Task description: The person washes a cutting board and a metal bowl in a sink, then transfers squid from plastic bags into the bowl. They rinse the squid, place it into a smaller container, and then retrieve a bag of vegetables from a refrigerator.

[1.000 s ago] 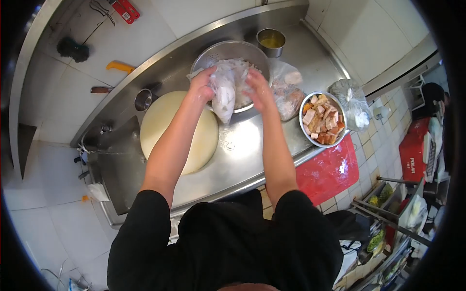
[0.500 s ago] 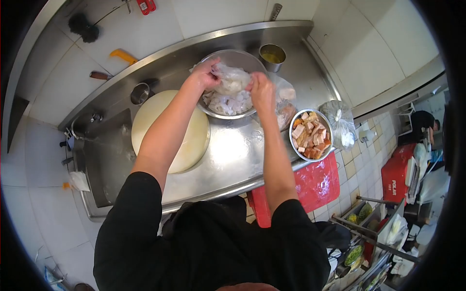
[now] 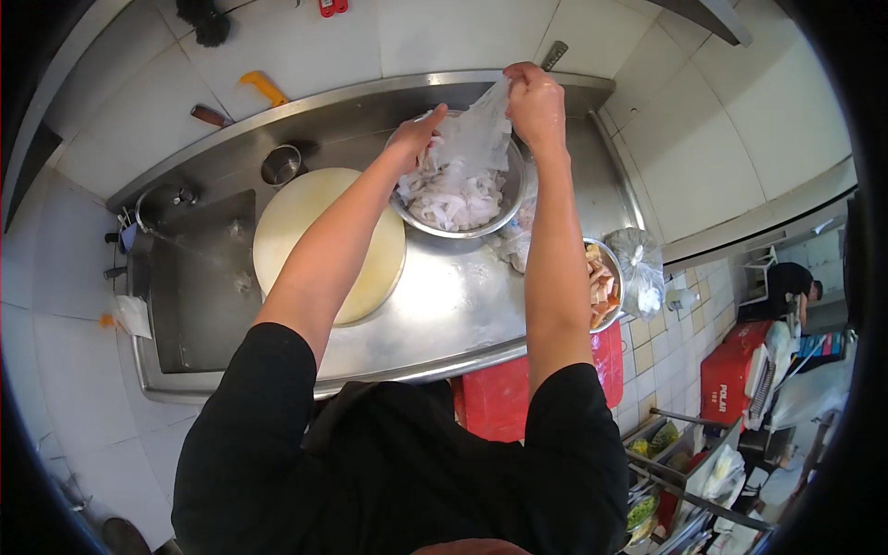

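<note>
A clear plastic bag [image 3: 483, 128] hangs stretched from my right hand [image 3: 536, 102], whose fingers are closed on its upper end. The bag's lower part drapes over a metal bowl [image 3: 433, 228] filled with pale, whitish strips of raw food [image 3: 453, 196]. My left hand [image 3: 418, 139] is at the bowl's left rim, beside the bag, with a finger stretched out and the fingers apart. Its inner fingers are partly hidden against the bag. To the left of the bowl lies a large round cutting board [image 3: 305, 217], partly beneath my left forearm.
A bowl of chopped meat pieces [image 3: 603, 287] stands right of my forearm, by a tied plastic bag [image 3: 638, 268]. A metal cup [image 3: 282, 166] sits behind the board. The sink basin [image 3: 199, 314] is at left. Below the counter edge shows a red board [image 3: 495, 402]. A person [image 3: 791, 282] bends over far right.
My right hand has lifted up and away, pulling the bag out long above the bowl. Bunched between both hands before, the bag now hangs from the right. The view has shifted slightly.
</note>
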The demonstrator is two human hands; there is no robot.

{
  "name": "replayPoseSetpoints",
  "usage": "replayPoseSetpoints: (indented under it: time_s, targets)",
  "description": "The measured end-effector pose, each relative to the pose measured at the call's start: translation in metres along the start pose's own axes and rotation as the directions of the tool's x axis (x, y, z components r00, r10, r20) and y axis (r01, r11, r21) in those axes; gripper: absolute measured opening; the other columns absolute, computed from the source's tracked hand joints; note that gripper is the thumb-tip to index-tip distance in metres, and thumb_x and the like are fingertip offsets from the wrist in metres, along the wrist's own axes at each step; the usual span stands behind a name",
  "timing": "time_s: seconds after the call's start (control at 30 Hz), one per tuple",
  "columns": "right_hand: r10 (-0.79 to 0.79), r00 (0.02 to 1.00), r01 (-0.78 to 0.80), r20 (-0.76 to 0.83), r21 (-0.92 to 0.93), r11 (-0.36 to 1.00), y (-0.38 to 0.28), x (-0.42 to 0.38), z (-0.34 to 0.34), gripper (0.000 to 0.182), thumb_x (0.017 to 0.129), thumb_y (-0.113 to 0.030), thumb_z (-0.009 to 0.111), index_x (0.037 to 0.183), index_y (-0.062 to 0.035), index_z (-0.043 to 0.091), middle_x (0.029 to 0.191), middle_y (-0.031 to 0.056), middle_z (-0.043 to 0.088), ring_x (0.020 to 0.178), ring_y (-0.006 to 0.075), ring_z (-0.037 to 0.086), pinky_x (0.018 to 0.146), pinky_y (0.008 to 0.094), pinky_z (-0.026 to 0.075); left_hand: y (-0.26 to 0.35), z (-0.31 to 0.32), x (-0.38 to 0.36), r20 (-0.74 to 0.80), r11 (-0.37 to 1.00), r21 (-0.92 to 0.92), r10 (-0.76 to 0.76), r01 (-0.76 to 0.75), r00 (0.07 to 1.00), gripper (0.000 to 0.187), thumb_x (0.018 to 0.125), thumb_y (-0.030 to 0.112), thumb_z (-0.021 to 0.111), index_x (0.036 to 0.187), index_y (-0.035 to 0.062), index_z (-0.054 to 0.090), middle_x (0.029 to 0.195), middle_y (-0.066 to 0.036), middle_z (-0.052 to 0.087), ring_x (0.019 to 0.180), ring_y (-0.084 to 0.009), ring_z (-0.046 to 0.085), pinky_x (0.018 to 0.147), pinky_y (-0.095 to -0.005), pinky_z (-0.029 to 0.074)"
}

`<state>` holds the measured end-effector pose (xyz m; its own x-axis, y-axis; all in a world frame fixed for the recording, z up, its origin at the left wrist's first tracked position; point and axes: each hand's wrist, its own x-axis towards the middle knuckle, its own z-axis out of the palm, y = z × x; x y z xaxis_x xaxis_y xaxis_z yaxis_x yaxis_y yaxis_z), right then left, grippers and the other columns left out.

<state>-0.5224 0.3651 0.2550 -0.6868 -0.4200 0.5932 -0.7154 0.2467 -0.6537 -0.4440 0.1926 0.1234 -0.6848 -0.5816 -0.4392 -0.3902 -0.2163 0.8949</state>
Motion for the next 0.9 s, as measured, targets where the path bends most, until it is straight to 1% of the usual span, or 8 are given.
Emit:
replayPoseSetpoints:
  time_s: [0.17, 0.27, 0.37, 0.47, 0.57, 0.67, 0.73, 0.9]
  targets:
    - [0.184, 0.979, -0.196, 0.086, 0.168, 0.966, -0.015, 0.009, -0.011, 0.025, 0.088, -0.010, 0.048, 0.100, 0.0017, 0.067, 0.065, 0.0117, 0.061, 0.053, 0.0187, 0.062, 0.057, 0.0329, 0.049, -0.058, 0.000, 0.017, 0.048, 0.991, 0.104, 0.085, -0.090, 0.995, 0.069, 0.074, 0.062, 0.071, 0.106, 0.0007, 0.064, 0.084, -0.010, 0.061, 0.064, -0.0177, 0.056, 0.057, -0.0316, 0.045]
    - [0.169, 0.981, -0.179, 0.091, 0.125, 0.976, -0.014, 0.010, -0.010, 0.024, 0.089, -0.010, 0.049, 0.099, 0.0014, 0.067, 0.065, 0.0113, 0.060, 0.054, 0.0172, 0.062, 0.056, 0.0329, 0.049, -0.096, 0.014, 0.029, 0.230, 0.396, 0.704, 0.658, -0.590, 0.717, 0.074, 0.072, 0.052, 0.075, 0.122, 0.0013, 0.058, 0.111, -0.018, 0.062, 0.081, -0.0228, 0.063, 0.072, -0.0312, 0.052]
    - [-0.077, 0.997, 0.073, -0.028, -0.129, 0.989, -0.008, 0.002, -0.013, 0.023, 0.088, -0.010, 0.051, 0.098, 0.0014, 0.068, 0.070, 0.0140, 0.065, 0.061, 0.0223, 0.066, 0.059, 0.0355, 0.050, -0.047, 0.033, -0.027, 0.032, 0.660, 0.328, 0.707, -0.676, 0.706, 0.075, 0.071, 0.044, 0.077, 0.130, 0.0031, 0.053, 0.125, -0.019, 0.056, 0.098, -0.0249, 0.061, 0.081, -0.0331, 0.052]
    - [0.161, 0.930, -0.068, -0.332, 0.274, 0.959, -0.006, -0.023, 0.016, 0.022, 0.087, -0.011, 0.051, 0.095, -0.0008, 0.069, 0.082, 0.0191, 0.069, 0.074, 0.0312, 0.069, 0.067, 0.0392, 0.052, -0.026, 0.038, -0.025, 0.226, 0.709, 0.311, 0.592, -0.633, 0.774, 0.074, 0.071, 0.039, 0.078, 0.131, 0.0037, 0.053, 0.130, -0.021, 0.053, 0.106, -0.0249, 0.059, 0.084, -0.0356, 0.052]
    - [-0.060, 0.986, 0.032, -0.158, -0.177, 0.984, 0.064, -0.030, 0.036, 0.023, 0.091, -0.014, 0.048, 0.090, -0.0033, 0.069, 0.071, 0.0134, 0.067, 0.063, 0.0263, 0.064, 0.061, 0.0395, 0.050, -0.036, 0.035, -0.015, 0.285, 0.819, 0.372, 0.346, -0.436, 0.894, 0.071, 0.071, 0.032, 0.078, 0.131, 0.0035, 0.052, 0.130, -0.022, 0.053, 0.114, -0.0278, 0.055, 0.092, -0.0369, 0.048]
    - [0.119, 0.950, 0.000, -0.288, 0.382, 0.924, 0.005, -0.035, 0.021, 0.019, 0.094, -0.010, 0.050, 0.097, -0.0014, 0.066, 0.067, 0.0026, 0.056, 0.056, 0.0104, 0.052, 0.051, 0.0269, 0.045, -0.056, 0.036, -0.031, 0.272, 0.813, 0.172, 0.503, -0.556, 0.820, 0.091, 0.064, 0.022, 0.080, 0.141, 0.0033, 0.036, 0.139, -0.025, 0.041, 0.129, -0.0343, 0.041, 0.108, -0.0380, 0.035]
    - [0.185, 0.958, -0.255, 0.217, 0.357, 0.899, 0.035, -0.028, 0.033, 0.016, 0.095, -0.008, 0.052, 0.101, -0.0005, 0.064, 0.068, 0.0013, 0.053, 0.056, 0.0071, 0.050, 0.050, 0.0229, 0.043, -0.067, 0.052, -0.044, 0.178, 0.687, 0.210, 0.673, -0.696, 0.718, 0.103, 0.063, 0.023, 0.081, 0.147, 0.0026, 0.024, 0.146, -0.027, 0.032, 0.136, -0.0360, 0.031, 0.114, -0.0396, 0.024]
    - [0.028, 0.931, -0.274, 0.363, 0.649, 0.709, -0.025, -0.072, 0.055, 0.022, 0.096, -0.011, 0.054, 0.112, 0.0043, 0.059, 0.080, 0.0035, 0.056, 0.068, 0.0086, 0.054, 0.058, 0.0236, 0.049, -0.059, 0.042, -0.043, -0.121, 0.676, -0.043, 0.727, -0.735, 0.676, 0.055, 0.083, 0.032, 0.068, 0.128, 0.0035, 0.052, 0.124, -0.020, 0.058, 0.120, -0.0322, 0.051, 0.104, -0.0479, 0.034]
